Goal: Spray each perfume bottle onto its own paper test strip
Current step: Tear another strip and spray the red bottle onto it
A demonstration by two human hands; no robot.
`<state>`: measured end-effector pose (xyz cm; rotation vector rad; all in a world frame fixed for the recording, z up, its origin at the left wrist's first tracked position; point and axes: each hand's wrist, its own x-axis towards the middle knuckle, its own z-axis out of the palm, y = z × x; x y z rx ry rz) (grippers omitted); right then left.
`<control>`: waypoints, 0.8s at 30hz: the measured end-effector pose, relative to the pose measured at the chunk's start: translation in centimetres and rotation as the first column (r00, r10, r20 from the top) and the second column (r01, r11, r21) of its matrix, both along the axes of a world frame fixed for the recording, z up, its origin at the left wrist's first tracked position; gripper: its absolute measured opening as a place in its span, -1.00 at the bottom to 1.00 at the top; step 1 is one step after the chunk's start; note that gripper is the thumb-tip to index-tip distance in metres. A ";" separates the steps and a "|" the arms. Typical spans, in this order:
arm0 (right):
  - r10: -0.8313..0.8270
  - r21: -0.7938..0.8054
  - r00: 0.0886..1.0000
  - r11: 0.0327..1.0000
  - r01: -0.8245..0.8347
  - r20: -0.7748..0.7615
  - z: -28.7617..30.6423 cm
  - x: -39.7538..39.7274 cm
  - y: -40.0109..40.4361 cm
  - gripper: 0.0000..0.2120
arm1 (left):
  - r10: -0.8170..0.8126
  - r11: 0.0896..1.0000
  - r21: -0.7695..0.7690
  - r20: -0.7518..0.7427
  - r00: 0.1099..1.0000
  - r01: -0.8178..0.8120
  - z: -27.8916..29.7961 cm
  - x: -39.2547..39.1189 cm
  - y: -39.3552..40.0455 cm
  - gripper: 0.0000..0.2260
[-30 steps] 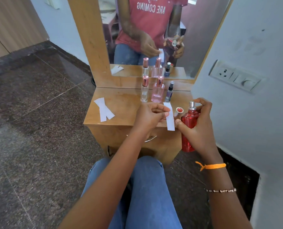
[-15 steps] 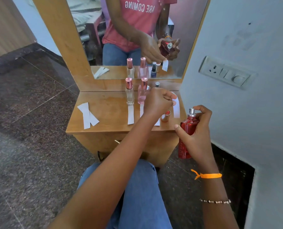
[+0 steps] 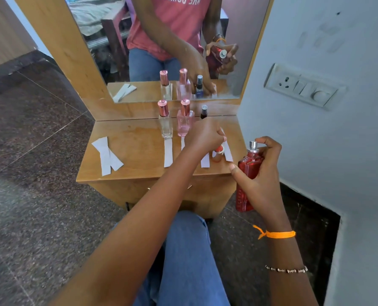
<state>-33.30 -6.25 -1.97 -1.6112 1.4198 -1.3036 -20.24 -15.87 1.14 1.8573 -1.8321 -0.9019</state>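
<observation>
The left hand (image 3: 205, 138) has moved forward, laying the test strip (image 3: 226, 151) on the counter (image 3: 135, 151), fingers curled on it. The right hand (image 3: 260, 180) grips the red perfume bottle (image 3: 248, 166) off the counter's edge. Glass: rigid, smooth, likely fragile; hold mid-body.

Red bottle (image 3: 248, 166) uncapped, upright — strips (image 3: 168, 152) flat on tabletop

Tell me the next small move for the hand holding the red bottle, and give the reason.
Probably set the red bottle down behind the rightmost strip and recap it. The right hand grips it uncapped off the table's edge, its cap lies on the table, and the left hand is at that strip. The other three bottles each stand behind a strip.
</observation>
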 end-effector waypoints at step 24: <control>0.035 0.022 0.999 0.999 -0.035 0.006 -0.5 1.1 0.1 -0.38 | -0.081 0.993 0.074 -0.069 0.994 0.086 1.0 0.4 0.9 -0.74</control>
